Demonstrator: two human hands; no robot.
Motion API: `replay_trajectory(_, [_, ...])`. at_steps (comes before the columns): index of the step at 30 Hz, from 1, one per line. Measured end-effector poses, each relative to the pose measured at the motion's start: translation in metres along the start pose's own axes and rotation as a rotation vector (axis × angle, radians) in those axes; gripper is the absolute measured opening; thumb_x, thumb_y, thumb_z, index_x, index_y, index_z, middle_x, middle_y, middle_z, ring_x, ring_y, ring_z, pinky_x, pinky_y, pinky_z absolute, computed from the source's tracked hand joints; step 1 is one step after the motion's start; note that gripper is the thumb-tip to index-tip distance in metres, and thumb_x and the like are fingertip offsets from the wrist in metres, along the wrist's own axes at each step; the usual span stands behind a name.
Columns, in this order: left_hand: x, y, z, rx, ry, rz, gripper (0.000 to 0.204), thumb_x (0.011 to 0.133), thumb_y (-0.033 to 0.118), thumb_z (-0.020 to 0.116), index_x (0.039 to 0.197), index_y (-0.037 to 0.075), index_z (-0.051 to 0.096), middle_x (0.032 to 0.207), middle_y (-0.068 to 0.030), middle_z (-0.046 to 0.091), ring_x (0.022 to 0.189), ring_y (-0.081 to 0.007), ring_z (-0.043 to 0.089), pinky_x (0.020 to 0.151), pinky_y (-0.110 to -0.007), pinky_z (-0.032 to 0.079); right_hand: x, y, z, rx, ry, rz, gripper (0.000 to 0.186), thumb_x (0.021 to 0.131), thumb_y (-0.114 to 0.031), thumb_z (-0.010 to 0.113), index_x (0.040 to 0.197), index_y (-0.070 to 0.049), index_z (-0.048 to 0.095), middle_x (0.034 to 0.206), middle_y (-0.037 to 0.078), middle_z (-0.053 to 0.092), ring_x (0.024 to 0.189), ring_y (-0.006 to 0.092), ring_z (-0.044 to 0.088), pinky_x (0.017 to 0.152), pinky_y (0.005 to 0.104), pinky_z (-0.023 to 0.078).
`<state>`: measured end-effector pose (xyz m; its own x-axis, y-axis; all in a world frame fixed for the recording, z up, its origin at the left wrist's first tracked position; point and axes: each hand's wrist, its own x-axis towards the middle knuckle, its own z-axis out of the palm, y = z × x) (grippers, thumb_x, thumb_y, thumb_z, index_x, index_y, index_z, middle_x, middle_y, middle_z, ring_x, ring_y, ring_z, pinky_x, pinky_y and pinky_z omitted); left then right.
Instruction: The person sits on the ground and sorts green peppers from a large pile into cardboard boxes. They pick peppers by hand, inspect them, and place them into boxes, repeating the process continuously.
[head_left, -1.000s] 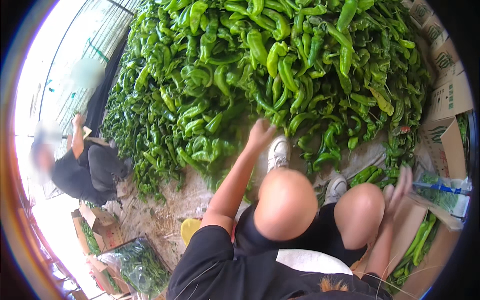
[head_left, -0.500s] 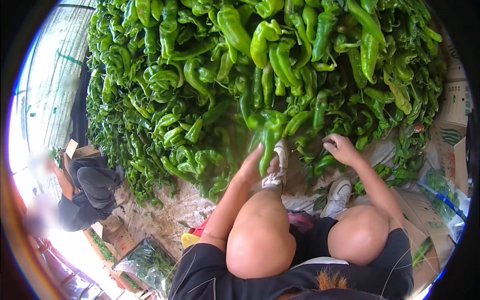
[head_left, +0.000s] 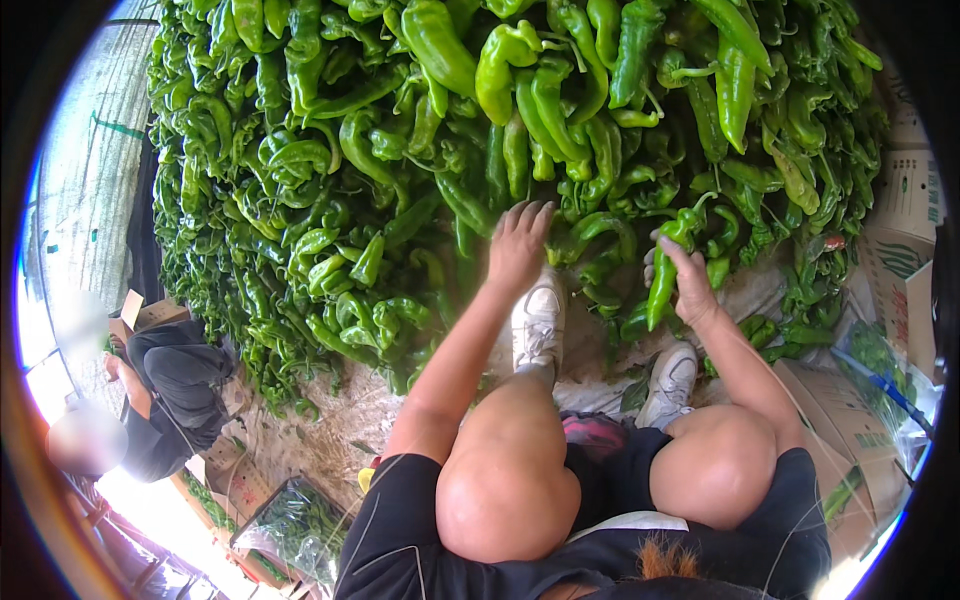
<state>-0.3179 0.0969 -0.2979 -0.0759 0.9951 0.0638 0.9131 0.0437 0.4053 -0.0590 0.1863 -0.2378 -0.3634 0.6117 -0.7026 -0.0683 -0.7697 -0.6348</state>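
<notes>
one glossy, tapered green pepper [head_left: 661, 288] is clamped in the right hand [head_left: 692, 283]; left hand [head_left: 519, 246]: closure not clearly discernible.

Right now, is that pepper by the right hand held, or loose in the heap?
Held. The right hand has its thumb across the green pepper, with fingertips showing on the other side.
</notes>
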Motion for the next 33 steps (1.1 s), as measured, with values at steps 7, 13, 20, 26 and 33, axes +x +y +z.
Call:
replay_trajectory(7, [0.008, -0.003, -0.040, -0.340, -0.391, -0.194, 0.054, 0.074, 0.018, 0.074, 0.122, 0.008, 0.051, 0.115, -0.0128, 0.056, 0.106, -0.0331, 0.057, 0.097, -0.043, 0.048, 0.000, -0.010, -0.039, -0.023, 0.037, -0.161, 0.034, 0.085, -0.019, 0.063, 0.116, -0.007, 0.052, 0.095, 0.006, 0.061, 0.074, 0.0140, 0.058, 0.064, 0.0287, 0.049])
replay_trajectory(13, [0.004, 0.014, -0.069, -2.341, -0.098, -0.840, 0.069, 0.089, 0.067, 0.047, 0.123, 0.007, 0.049, 0.083, -0.0032, 0.047, 0.062, -0.0110, 0.042, 0.055, -0.026, 0.038, 0.005, 0.009, -0.045, 0.052, 0.005, -0.133, 0.034, 0.089, -0.022, 0.056, 0.120, -0.008, 0.052, 0.096, 0.003, 0.060, 0.079, 0.0135, 0.058, 0.069, 0.0288, 0.050])
replay_trajectory(20, [-0.005, 0.023, -0.052, -2.485, -0.117, -0.760, 0.079, 0.079, 0.073, 0.058, 0.122, 0.007, 0.049, 0.079, 0.0010, 0.042, 0.056, -0.0075, 0.039, 0.052, -0.023, 0.035, 0.007, -0.015, -0.055, -0.162, 0.196, -0.264, 0.034, 0.093, -0.031, 0.059, 0.114, -0.006, 0.053, 0.086, 0.003, 0.057, 0.068, 0.0125, 0.057, 0.060, 0.0271, 0.048])
replay_trajectory(26, [-0.012, 0.053, -0.046, -2.606, -0.120, -0.733, 0.056, 0.071, 0.010, 0.062, 0.125, 0.002, 0.047, 0.105, -0.0080, 0.049, 0.089, -0.0190, 0.051, 0.077, -0.030, 0.046, -0.010, -0.029, -0.057, -0.183, 0.186, -0.301, 0.054, 0.087, -0.032, 0.065, 0.127, 0.000, 0.048, 0.111, 0.009, 0.057, 0.102, 0.0195, 0.055, 0.092, 0.0326, 0.045])
replay_trajectory(33, [-0.022, 0.052, -0.015, -2.653, -0.511, -0.874, 0.051, 0.099, 0.050, 0.044, 0.124, 0.006, 0.050, 0.097, -0.0103, 0.057, 0.066, -0.0153, 0.050, 0.056, -0.026, 0.048, -0.030, -0.023, -0.007, 0.125, -0.276, -0.055, 0.042, 0.084, -0.018, 0.057, 0.123, -0.004, 0.051, 0.105, 0.009, 0.060, 0.096, 0.0204, 0.060, 0.083, 0.0365, 0.053])
